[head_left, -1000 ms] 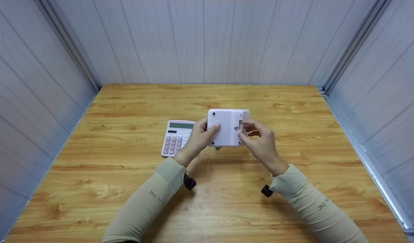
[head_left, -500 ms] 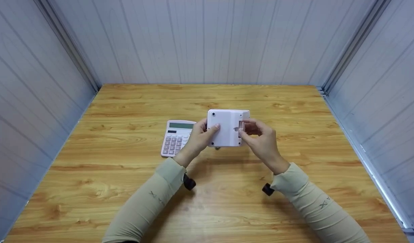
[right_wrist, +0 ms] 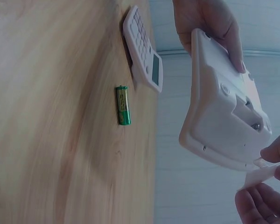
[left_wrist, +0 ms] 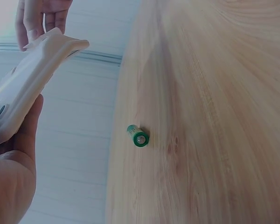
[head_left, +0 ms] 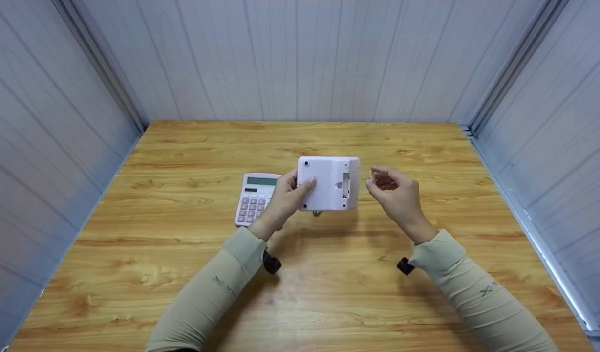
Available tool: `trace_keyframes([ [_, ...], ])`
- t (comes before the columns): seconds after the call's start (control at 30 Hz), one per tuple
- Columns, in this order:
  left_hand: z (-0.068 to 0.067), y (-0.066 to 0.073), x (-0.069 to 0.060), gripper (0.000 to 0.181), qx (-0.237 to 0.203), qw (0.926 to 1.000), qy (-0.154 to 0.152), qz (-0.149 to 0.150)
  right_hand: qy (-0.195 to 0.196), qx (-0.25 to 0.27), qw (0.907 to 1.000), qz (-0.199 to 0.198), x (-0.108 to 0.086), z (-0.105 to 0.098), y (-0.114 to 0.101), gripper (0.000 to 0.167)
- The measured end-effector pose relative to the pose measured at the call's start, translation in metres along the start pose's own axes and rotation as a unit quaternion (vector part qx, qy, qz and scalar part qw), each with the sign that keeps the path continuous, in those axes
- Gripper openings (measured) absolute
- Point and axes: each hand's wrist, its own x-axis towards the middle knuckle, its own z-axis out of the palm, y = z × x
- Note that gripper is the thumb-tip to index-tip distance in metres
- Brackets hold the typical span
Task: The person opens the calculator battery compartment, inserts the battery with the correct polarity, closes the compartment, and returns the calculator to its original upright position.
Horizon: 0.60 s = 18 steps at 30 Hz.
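My left hand (head_left: 284,198) grips a pale calculator (head_left: 324,188) by its left side, thumb across the back, which faces me. An uncovered battery compartment (head_left: 346,186) shows near its right edge; in the right wrist view a metal contact is visible inside. Apart from the calculator, to its right, my right hand (head_left: 397,195) pinches a small white battery cover (right_wrist: 259,176) between thumb and fingers. A green battery (right_wrist: 123,106) lies on the table under the held calculator, mostly hidden in the head view.
A second pale calculator (head_left: 253,200) lies face up on the wooden table (head_left: 202,146), partly behind my left hand. Pale panel walls (head_left: 314,58) stand at the back and both sides. Black wrist cameras (head_left: 406,266) hang from both sleeves.
The battery cover has come off the calculator's back. My right hand has moved right with it, leaving the compartment uncovered. My left hand and the calculator have shifted slightly left.
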Motion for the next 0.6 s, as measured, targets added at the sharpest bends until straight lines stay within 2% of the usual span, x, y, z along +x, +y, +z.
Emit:
trace_keyframes([
  [0.6, 0.000, 0.000, 0.001, 0.036, -0.003, 1.0000, -0.002, -0.009, -0.025, -0.082, 0.9945, 0.060, 0.002, -0.032, 0.048, 0.030],
])
